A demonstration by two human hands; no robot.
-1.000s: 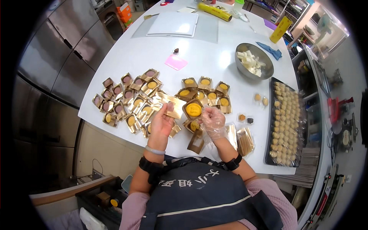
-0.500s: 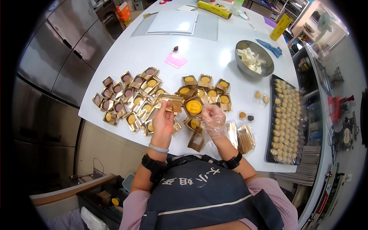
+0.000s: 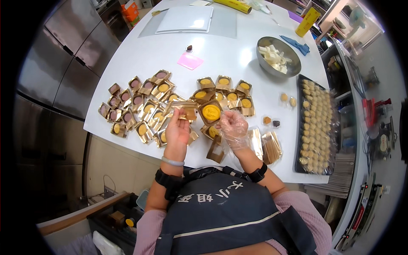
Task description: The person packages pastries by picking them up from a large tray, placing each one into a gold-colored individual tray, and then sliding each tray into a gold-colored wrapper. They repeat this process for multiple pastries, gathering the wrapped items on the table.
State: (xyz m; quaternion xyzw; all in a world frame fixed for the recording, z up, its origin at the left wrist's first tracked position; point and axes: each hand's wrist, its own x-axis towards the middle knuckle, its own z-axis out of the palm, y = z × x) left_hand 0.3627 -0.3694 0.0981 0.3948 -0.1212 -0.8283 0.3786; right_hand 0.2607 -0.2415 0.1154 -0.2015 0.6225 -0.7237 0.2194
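My left hand, bare, holds a gold card sleeve with its fingertips, over a cluster of small boxed cakes. To the right of the sleeve, a round yellow cake sits in a gold square tray and looks larger than those around it. My right hand wears a clear plastic glove. Its fingers are bent together at the tray's right edge; what they pinch is hidden. Beneath lie another yellow cake and an open gold sleeve with a window.
Purple-topped cakes in gold sleeves lie left. Stacked flat gold sleeves lie right of my right hand, near a black tray of wrapped pale balls. A metal bowl holds white pieces. A pink sheet lies farther off.
The whole view has shifted a little. My right fingers now reach closer to the cake tray's edge. My left fingers have shifted under the gold sleeve, which stays in hand.
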